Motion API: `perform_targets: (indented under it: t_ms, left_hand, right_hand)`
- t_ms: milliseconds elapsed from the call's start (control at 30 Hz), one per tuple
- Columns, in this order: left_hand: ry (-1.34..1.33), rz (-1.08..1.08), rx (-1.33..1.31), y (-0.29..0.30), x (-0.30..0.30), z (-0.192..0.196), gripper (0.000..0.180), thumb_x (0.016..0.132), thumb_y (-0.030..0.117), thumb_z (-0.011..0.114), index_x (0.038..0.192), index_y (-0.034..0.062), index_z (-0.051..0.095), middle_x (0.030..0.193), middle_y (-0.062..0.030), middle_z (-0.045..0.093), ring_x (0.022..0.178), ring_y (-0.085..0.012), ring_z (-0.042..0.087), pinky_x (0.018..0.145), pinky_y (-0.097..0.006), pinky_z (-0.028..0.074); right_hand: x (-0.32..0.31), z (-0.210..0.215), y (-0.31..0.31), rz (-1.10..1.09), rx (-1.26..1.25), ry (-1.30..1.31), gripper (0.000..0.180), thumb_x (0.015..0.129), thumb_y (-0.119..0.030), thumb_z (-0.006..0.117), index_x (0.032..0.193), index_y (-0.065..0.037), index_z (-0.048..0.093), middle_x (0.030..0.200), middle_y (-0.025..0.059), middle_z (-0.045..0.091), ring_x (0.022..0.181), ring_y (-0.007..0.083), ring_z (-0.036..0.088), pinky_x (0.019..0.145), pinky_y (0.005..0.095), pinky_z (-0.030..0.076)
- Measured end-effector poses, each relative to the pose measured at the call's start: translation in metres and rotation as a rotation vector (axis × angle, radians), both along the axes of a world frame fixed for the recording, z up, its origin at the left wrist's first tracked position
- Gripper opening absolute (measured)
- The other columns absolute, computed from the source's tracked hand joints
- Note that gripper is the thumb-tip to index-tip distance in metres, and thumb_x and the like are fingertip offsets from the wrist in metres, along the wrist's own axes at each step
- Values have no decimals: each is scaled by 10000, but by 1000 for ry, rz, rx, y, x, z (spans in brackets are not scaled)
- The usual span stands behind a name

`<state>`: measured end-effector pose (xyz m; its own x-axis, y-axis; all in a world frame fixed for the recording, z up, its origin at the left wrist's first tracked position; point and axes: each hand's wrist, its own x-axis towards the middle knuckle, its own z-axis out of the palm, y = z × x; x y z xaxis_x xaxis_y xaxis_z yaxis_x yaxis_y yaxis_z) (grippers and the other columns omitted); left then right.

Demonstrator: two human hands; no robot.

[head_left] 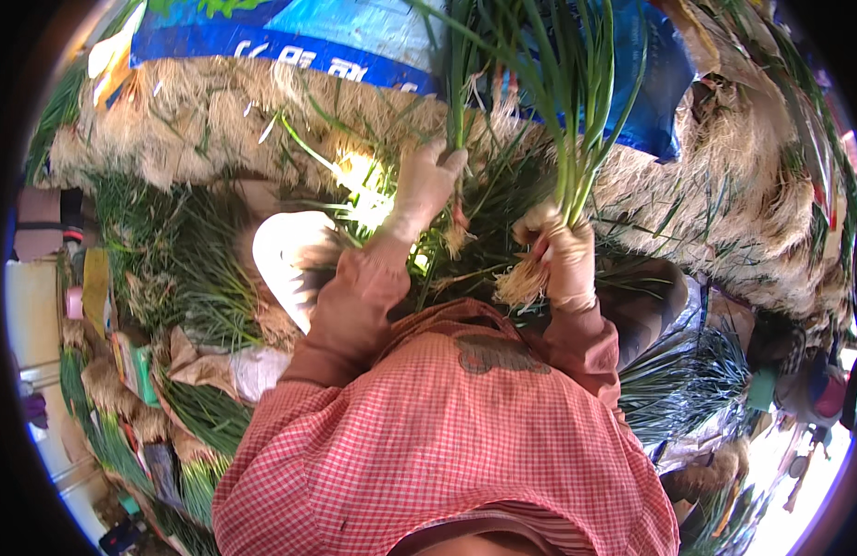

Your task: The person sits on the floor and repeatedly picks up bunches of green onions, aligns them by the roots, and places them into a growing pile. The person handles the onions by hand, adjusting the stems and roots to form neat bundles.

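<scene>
Nearest the head camera, a red-and-white checked shirt (447,435) fills the lower middle, its reddish sleeves running up to two gloved hands. On the right, the right hand (563,259) is clenched around a bunch of green onions (558,102) just above the pale roots (521,283), which hang below the fist; the green leaves stand upward toward the top edge. To its left, the left hand (426,185) grips a single onion stalk (458,93) low on its stem, with a small reddish bulb (458,222) showing beneath the fingers. Both hands are raised over a heap of loose green onions (187,269). Beyond them lies a long bank of onion roots (224,120), straw-coloured, and behind it a blue plastic sack (336,37). Left of the left forearm sits a white rounded object (285,250), blurred.
</scene>
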<state>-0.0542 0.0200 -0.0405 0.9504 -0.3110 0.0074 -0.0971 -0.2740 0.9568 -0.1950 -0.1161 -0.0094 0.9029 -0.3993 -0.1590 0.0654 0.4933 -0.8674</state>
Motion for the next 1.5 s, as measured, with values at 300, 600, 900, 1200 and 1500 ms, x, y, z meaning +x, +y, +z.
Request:
perform_targets:
  t_ms: [300,600,900,1200,1500]
  left_hand:
    - [-97,-121,-168,-19,-49,-1,205,922,200,584,950,4,634,768,-69,644,678,-133,552,621,-285,460]
    - [-6,-843,623,18,4,-10,474,941,447,474,1143,33,586,1012,-123,657,862,-184,622,844,-318,483]
    - [657,-745,-692,-5,-59,24,324,888,70,607,1198,29,526,962,-32,600,767,-133,606,640,-253,507]
    - [-393,-444,-20,-10,-48,16,166,895,207,577,963,70,641,789,-145,658,683,-271,651,595,-362,503]
    - [26,-441,66,-17,11,16,287,886,98,470,1131,6,587,961,-135,649,817,-190,621,709,-319,474]
  right_hand:
    - [-8,2,20,140,58,97,128,887,-27,584,785,-36,506,569,65,551,490,146,555,495,266,498]
    - [-25,28,3,182,285,131,210,916,-120,544,1020,63,535,780,176,632,675,248,657,618,349,578]
    - [-24,4,-12,270,212,201,271,941,-225,506,932,44,543,597,102,531,600,235,625,512,330,550]
    - [-26,10,-6,327,362,20,289,919,-243,572,1003,34,564,675,112,598,452,140,489,405,232,370]
    - [-37,23,-34,254,352,-301,251,839,-89,610,1067,15,586,885,151,653,860,262,648,875,416,501]
